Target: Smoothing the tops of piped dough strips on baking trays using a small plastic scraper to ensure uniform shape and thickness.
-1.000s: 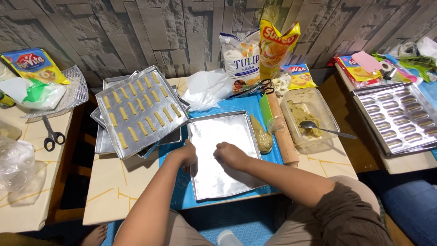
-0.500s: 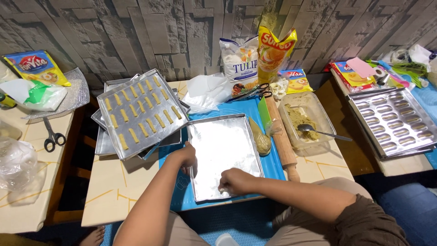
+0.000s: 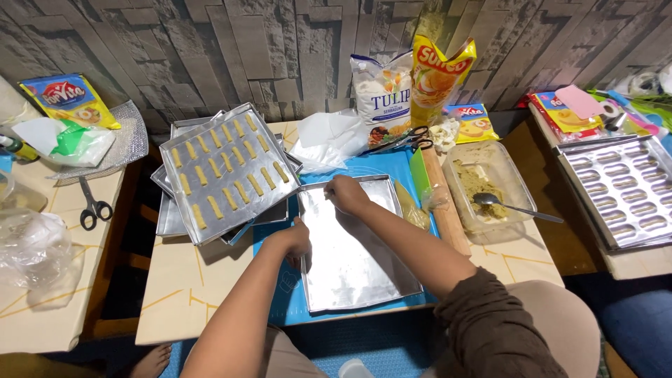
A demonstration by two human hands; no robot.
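An empty silver baking tray point(image 3: 357, 269) lies on a blue mat point(image 3: 280, 308) on the low table in front of me. My left hand point(image 3: 290, 241) grips the tray's left rim. My right hand point(image 3: 346, 194) rests flat on the tray's far end, fingers pressed to the metal, holding nothing. To the left, a second tray point(image 3: 224, 171) carrying several rows of pale dough sticks sits tilted on a stack of more trays.
A wooden rolling pin point(image 3: 444, 210) and a clear tub of dough with a spoon point(image 3: 483, 185) lie right of the tray. Flour and oil bags point(image 3: 413, 87) stand at the back. A moulded pan point(image 3: 619, 189) sits far right, scissors point(image 3: 91, 206) far left.
My right hand has slid from the tray's near end up to its far end. My left hand has kept hold of the left rim.
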